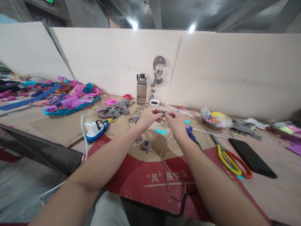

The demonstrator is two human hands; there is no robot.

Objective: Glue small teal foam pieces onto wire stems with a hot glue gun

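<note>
Both my hands meet over the middle of the cardboard sheet. My left hand (152, 116) and my right hand (174, 121) pinch a small grey felt piece (164, 112) between their fingertips; its full outline is hard to make out. Just below lie turquoise felt flower shapes (160, 131), and another turquoise shape (187, 121) sits right of my right hand. A small coil of grey cord (146, 145) rests nearer me, its loose end trailing toward the front edge. Beside my right wrist is a blue glue gun (190, 133), partly hidden.
Yellow-and-red-handled scissors (231, 161) and a black phone (252, 158) lie at right. A blue power strip (97, 133) and grey felt decorations (113, 109) are at left. Behind stand a bottle (141, 91) and a small white digital clock (154, 102). A metal bowl (213, 125) holds bagged pieces.
</note>
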